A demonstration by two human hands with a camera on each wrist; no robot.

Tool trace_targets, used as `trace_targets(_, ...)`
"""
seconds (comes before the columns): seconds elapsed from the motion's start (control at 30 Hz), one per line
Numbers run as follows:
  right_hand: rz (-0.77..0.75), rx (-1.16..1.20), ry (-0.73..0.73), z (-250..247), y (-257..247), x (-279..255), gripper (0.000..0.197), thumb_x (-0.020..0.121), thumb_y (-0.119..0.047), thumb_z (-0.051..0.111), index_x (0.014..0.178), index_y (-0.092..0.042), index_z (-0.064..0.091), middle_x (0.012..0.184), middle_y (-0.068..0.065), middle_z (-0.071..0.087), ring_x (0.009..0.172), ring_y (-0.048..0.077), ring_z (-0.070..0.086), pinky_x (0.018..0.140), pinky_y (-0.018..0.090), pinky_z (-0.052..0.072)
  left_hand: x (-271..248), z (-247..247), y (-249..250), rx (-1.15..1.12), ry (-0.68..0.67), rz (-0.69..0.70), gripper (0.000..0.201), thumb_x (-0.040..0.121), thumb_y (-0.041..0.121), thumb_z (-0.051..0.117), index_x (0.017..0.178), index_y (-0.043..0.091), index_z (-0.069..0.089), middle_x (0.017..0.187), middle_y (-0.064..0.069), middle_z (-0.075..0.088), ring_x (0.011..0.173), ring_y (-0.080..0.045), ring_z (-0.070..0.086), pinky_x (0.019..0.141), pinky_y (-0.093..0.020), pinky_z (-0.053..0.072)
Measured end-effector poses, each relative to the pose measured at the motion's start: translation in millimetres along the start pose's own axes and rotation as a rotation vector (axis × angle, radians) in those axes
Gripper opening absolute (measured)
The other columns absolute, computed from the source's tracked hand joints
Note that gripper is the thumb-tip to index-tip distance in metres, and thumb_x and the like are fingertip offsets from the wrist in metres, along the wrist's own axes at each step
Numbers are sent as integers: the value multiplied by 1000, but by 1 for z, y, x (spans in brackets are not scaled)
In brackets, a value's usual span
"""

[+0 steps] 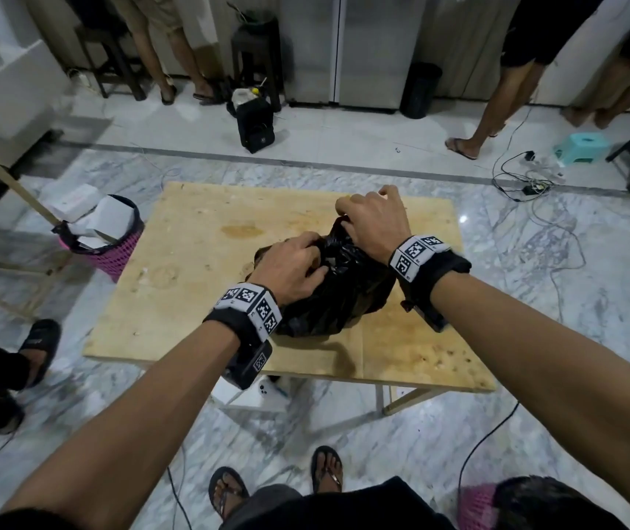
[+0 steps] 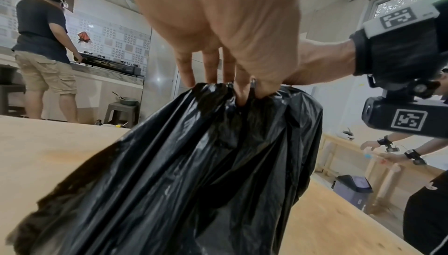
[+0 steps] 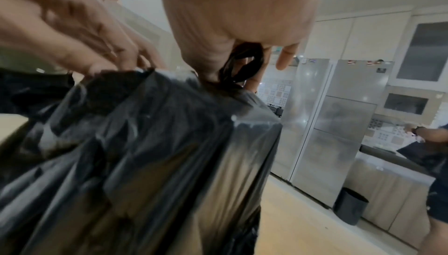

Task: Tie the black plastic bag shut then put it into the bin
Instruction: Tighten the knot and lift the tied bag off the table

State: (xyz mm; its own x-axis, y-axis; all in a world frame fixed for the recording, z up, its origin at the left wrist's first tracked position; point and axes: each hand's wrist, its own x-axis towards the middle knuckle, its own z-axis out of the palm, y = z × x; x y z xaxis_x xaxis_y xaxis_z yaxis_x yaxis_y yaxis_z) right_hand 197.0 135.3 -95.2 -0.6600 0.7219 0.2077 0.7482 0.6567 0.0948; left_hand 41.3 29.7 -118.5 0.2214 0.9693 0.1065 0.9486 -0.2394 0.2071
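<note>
Both hands, left hand [image 1: 290, 262] and right hand [image 1: 376, 219], are pinching black plastic bag [image 1: 344, 296] mouth; should be cinching evenly, knotting tight.

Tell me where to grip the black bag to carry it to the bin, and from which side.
Take the black bag by its gathered neck at the top, coming down from above. The plastic bunches narrow there, where the left hand and right hand already pinch it, while the body below sits wide and slack on the wooden table, likely hard to close a grip around.
</note>
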Motion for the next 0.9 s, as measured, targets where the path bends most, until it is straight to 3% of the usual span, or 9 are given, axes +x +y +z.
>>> trace_targets(0.1,-63,-68,44,1,3,-6,8,86,-19,63,93,-15,63,92,9,64,84,33,60,91,49,38,3,1,0,-60,-4,-5,34,93,23,48,90,-1,71,130,-13,58,96,-35,62,82,-41,51)
trace_targets(0.2,-82,-114,42,0,8,-10,7,83,-19,68,86,-13,68,93,9,62,87,32,56,87,47,40,6,-2,-2,-47,-19,39,24,92,19,52,95,5,71,125,-13,64,111,-34,57,87,-46,50)
trace_targets(0.3,-118,-103,1,-2,13,-14,12,86,-23,64,87,-12,70,90,7,65,88,30,57,85,45,40,6,-5,-4,-103,-2,49,14,89,12,59,101,8,62,107,-13,67,103,-33,56,83,-48,48)
trace_targets(0.4,-133,-3,-27,-1,20,-19,28,93,-31,54,88,-9,70,94,10,62,86,31,56,80,44,40,8,-5,-5,-216,-15,-45,30,87,13,64,112,11,47,107,-15,63,96,-35,57,80,-44,48)
trace_targets(0.5,-131,81,-111,-3,24,-23,53,91,-55,45,99,-7,66,114,13,57,94,31,55,83,44,42,15,-5,-12,-284,-49,-122,58,83,20,72,129,16,38,127,-13,56,111,-31,56,92,-44,48)
trace_targets(0.57,-136,115,-247,-4,27,-25,79,80,-78,40,115,-8,55,131,15,51,111,33,52,90,47,42,22,-5,-20,-251,-127,-149,76,81,28,74,142,19,30,140,-12,48,124,-29,49,102,-45,43)
trace_targets(0.63,-178,73,-378,-5,31,-26,101,64,-91,41,125,-11,42,132,13,51,117,32,48,96,49,39,29,-7,-25,-191,-260,-143,86,79,34,74,148,21,24,147,-13,44,131,-30,44,107,-46,39)
trace_targets(0.77,-270,-134,-456,-3,32,-23,120,47,-92,56,132,-12,31,127,12,51,119,30,45,104,53,32,44,-11,-22,-138,-479,-155,93,77,32,78,150,18,21,147,-15,45,131,-32,46,106,-42,39)
trace_targets(0.9,-281,-217,-478,-1,29,-21,126,45,-76,76,139,-13,20,127,14,50,118,31,49,103,51,33,52,-6,-14,-107,-523,-136,100,70,30,84,148,17,23,132,-20,55,118,-36,55,97,-47,46)
